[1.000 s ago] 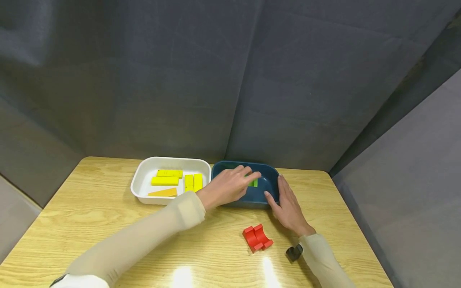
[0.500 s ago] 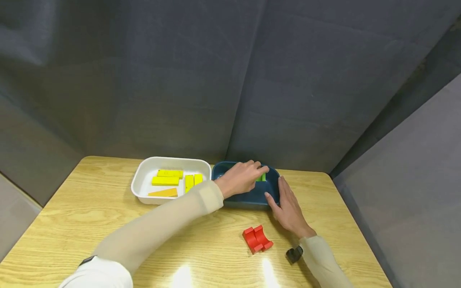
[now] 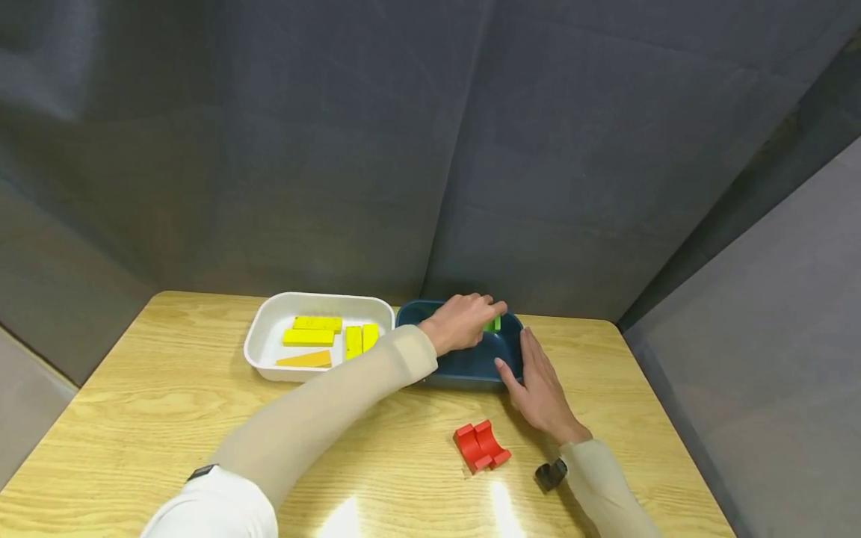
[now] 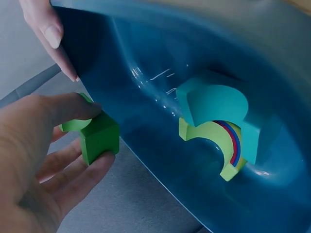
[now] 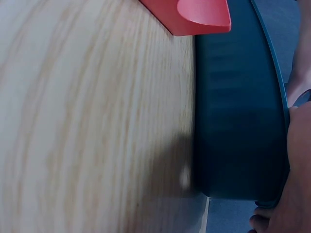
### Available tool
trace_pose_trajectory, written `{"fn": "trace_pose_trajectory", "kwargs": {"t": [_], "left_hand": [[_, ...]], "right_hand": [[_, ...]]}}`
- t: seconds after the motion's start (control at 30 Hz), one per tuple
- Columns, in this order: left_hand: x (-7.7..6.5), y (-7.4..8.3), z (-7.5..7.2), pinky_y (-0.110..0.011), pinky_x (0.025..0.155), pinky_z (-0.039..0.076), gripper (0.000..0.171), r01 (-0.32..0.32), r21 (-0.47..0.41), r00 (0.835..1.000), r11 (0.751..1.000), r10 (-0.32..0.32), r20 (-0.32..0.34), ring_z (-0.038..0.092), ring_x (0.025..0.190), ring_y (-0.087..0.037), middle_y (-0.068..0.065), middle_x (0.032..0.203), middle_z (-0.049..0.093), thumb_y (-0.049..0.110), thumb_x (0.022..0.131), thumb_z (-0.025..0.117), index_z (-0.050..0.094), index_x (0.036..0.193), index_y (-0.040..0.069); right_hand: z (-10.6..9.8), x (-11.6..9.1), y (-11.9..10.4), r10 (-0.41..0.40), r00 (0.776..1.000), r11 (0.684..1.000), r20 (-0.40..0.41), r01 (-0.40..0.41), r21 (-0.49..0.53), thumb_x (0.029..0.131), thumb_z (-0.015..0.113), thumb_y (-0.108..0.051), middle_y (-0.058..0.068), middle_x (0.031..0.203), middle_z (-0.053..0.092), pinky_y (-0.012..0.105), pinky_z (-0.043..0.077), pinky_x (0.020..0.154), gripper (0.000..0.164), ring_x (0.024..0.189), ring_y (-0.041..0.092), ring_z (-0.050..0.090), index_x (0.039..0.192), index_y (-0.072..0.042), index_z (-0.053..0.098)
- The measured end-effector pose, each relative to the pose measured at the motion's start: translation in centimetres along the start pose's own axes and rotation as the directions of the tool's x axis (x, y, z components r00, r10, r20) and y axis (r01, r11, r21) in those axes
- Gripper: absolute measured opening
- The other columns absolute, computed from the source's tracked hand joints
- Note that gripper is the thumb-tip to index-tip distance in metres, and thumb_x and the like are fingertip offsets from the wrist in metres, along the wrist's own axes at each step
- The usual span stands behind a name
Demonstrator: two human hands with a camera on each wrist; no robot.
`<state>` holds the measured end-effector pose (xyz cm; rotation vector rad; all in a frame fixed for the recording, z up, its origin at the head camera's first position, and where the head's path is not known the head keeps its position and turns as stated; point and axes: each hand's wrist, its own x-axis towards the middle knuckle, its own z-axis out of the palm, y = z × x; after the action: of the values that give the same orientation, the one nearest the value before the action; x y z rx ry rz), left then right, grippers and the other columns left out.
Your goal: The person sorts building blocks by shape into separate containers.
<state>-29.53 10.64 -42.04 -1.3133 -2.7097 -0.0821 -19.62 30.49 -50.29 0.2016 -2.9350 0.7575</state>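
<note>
Above the dark blue bin [image 3: 474, 366], my left hand [image 3: 460, 323] pinches a green arch-shaped block [image 4: 102, 136] between thumb and fingers. The left wrist view shows the block at the bin's rim, its curved cutout partly covered by a finger. Inside the bin lie a teal arch block [image 4: 214, 104] and a lime-green curved block [image 4: 209, 133] with a red and blue edge beside it. My right hand [image 3: 543, 392] rests against the bin's right end, fingers straight along the rim and thumb at the front corner.
Left of the bin stands a white tray [image 3: 252, 351] with several yellow blocks [image 3: 308, 338] and an orange wedge [image 3: 306, 359]. A red block with curved cutouts [image 3: 480, 447] sits on the wooden table [image 3: 377, 463] in front of the bin. Grey curtains [image 3: 336, 149] hang behind.
My left hand has moved right and slightly toward the back with the green arch block, across the bin. The right hand keeps its place at the bin's end.
</note>
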Motion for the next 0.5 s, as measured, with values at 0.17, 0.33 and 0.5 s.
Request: {"fn": "trace_pose_trajectory", "kwargs": {"t": [0.17,0.33,0.5], "left_hand": [[0.29,-0.21,0.18,-0.031,0.095,0.062,0.056,0.019,-0.010,1.000,1.000,-0.019,0.018,0.072,0.114,-0.021,-0.010,0.137,0.069,0.017,0.100,0.078,0.057,0.152,0.015],[0.48,-0.24,0.37,-0.031,0.096,0.062,0.054,0.022,-0.023,0.999,0.999,-0.021,0.029,0.072,0.115,-0.021,-0.010,0.137,0.070,0.016,0.101,0.076,0.057,0.152,0.015],[0.60,-0.39,0.71,-0.032,0.094,0.063,0.052,0.025,-0.040,0.999,0.999,-0.023,0.035,0.073,0.112,-0.021,-0.009,0.134,0.071,0.015,0.102,0.074,0.058,0.151,0.015]], "right_hand": [[-0.04,-0.14,-0.08,0.001,1.000,1.000,0.002,-0.001,-0.003,0.112,0.047,-0.056,0.023,0.179,0.008,0.067,0.015,0.130,0.091,0.163,0.045,0.014,0.171,0.002,0.009],[-0.08,-0.20,-0.14,-0.003,1.000,1.000,0.001,0.003,0.005,0.112,0.046,-0.056,0.022,0.179,0.007,0.066,0.015,0.130,0.091,0.163,0.044,0.014,0.171,0.002,0.009],[-0.03,-0.29,-0.17,-0.008,1.000,1.000,0.003,0.008,0.007,0.112,0.046,-0.056,0.022,0.179,0.006,0.067,0.014,0.130,0.091,0.163,0.045,0.014,0.171,0.002,0.009]]}}
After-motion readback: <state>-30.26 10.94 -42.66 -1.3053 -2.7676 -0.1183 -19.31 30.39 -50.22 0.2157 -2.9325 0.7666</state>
